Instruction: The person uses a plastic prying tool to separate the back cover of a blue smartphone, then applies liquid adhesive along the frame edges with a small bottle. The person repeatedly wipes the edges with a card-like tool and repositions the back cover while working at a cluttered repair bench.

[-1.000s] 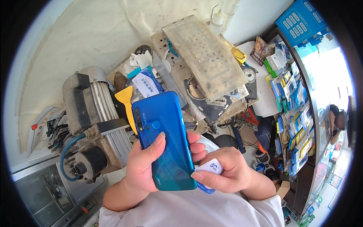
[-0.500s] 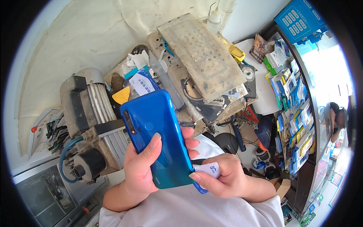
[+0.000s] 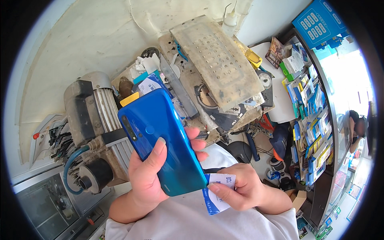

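Note:
My left hand (image 3: 146, 176) is closed round a blue smartphone (image 3: 164, 116) with its back facing up; the thumb lies on the back and fingertips show along the right side. My right hand (image 3: 244, 186) pinches a white-and-blue card (image 3: 216, 204) at the phone's lower right corner, where the card appears to touch the edge. A yellow plastic scraper (image 3: 130, 99) is mostly hidden behind the phone's upper end. Another blue-and-white card (image 3: 149, 84) lies among the clutter beyond it.
A grimy motor unit (image 3: 92, 120) stands at left. A perforated metal plate (image 3: 212, 60) tops the cluttered bench, with a dropper bottle (image 3: 230, 18) behind. At right are packed card racks (image 3: 312, 120), a blue sign (image 3: 318, 24) and, at the far edge, another person (image 3: 356, 130).
The phone has shifted left and tilted further anticlockwise in my left hand, covering more of the yellow scraper. More of the card now shows below the phone's corner in my right hand.

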Motion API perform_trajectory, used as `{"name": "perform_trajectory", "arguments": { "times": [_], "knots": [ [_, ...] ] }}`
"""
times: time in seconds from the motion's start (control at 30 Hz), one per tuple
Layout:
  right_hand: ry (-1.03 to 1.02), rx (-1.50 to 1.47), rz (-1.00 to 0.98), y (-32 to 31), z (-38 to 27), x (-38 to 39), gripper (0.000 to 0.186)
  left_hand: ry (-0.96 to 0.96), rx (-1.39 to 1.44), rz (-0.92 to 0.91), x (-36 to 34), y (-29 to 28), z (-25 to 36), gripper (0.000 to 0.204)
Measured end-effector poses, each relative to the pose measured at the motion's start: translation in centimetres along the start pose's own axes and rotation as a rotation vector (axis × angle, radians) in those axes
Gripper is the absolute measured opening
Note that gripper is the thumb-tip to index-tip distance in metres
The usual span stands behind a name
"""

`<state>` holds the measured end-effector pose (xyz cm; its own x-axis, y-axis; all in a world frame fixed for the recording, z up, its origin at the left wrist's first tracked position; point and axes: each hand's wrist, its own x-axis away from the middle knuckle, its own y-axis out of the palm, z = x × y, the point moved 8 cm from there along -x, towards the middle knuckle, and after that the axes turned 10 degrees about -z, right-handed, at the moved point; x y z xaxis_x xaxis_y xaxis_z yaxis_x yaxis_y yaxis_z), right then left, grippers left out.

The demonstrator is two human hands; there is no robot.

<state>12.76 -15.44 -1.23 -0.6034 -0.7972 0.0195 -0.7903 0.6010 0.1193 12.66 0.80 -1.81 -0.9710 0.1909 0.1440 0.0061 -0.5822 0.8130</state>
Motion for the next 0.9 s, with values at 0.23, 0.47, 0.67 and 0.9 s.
{"name": "perform_trajectory", "arguments": {
  "times": [0.23,0.47,0.67,0.9],
  "knots": [
    [0.061,-0.066,0.043,0.7,1.0,-0.2,0.018,0.03,-0.085,-0.01,-0.4,-0.2,0.5,0.048],
    [0.077,-0.073,-0.001,1.7,1.3,-0.8,0.014,0.054,-0.091,0.056,-0.3,-0.6,0.4,0.051],
    [0.049,-0.171,-0.016,3.2,2.1,-1.2,0.013,0.073,-0.062,0.061,-0.7,-0.2,-0.2,0.051],
    [0.05,-0.17,0.016,4.4,2.9,-1.2,0.011,0.127,-0.115,0.058,-1.1,0.1,-0.1,0.049]
  ]
}}
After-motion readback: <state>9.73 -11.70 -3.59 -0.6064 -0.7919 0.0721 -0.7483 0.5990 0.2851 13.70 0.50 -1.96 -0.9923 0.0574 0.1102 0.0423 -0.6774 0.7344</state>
